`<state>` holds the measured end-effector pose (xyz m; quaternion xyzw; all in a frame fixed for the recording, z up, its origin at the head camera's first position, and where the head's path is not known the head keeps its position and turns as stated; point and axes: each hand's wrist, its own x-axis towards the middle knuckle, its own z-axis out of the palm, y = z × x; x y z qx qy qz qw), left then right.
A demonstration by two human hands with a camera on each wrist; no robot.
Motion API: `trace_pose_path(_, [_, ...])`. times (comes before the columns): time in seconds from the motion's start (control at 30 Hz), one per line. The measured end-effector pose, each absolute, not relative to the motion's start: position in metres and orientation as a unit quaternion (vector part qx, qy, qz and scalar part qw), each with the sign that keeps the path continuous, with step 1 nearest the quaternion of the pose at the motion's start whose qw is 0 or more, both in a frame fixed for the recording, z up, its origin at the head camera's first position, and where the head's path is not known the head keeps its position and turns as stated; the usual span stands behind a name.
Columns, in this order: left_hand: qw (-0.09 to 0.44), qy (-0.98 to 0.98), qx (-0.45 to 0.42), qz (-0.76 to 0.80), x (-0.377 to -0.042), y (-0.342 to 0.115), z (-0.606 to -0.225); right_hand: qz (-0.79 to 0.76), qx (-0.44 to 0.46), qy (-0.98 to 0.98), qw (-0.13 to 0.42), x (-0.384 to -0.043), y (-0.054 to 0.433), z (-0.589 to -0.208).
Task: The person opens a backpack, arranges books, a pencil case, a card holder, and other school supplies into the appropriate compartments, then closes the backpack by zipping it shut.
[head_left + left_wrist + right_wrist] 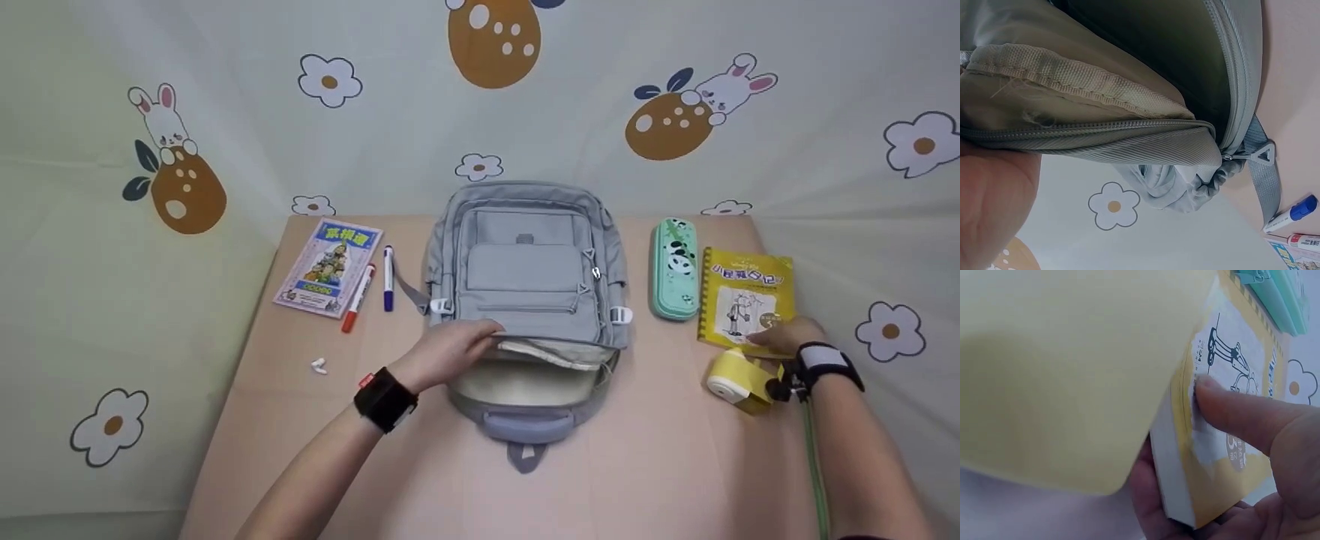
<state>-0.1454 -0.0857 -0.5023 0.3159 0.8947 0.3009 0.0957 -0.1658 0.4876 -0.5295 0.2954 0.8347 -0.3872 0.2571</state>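
Note:
A grey backpack [529, 270] lies in the middle of the table, its main compartment gaping toward me. My left hand [448, 354] holds up the edge of its front panel; in the left wrist view the thumb side of that hand [994, 205] is against the zipper edge [1129, 126]. At the right, my right hand [796, 334] grips a yellow book [746, 292] by its near corner. The right wrist view has the thumb across the cover [1207, 455] and fingers underneath. Beside that hand stands a yellow object with a white round end [739, 381].
A mint panda pencil case [674, 270] lies between backpack and book. Left of the backpack are a pink-bordered booklet [328, 266], a red-capped marker [358, 298], a blue-capped marker [388, 277] and small white earbuds [319, 366]. A patterned curtain [390, 135] hangs behind the table.

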Motion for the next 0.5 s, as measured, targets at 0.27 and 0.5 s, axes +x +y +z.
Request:
trace_pose_path(0.27, [0.099,0.896,0.313,0.298,-0.145,-0.087,-0.501,-0.438,0.316,0.819,0.195,-0.161,0.497,-0.532])
trace_pose_path(0.5, [0.090,0.896,0.318,0.296,-0.144,-0.087,-0.500,-0.444,0.327,0.820,0.153,-0.159,0.489,-0.520])
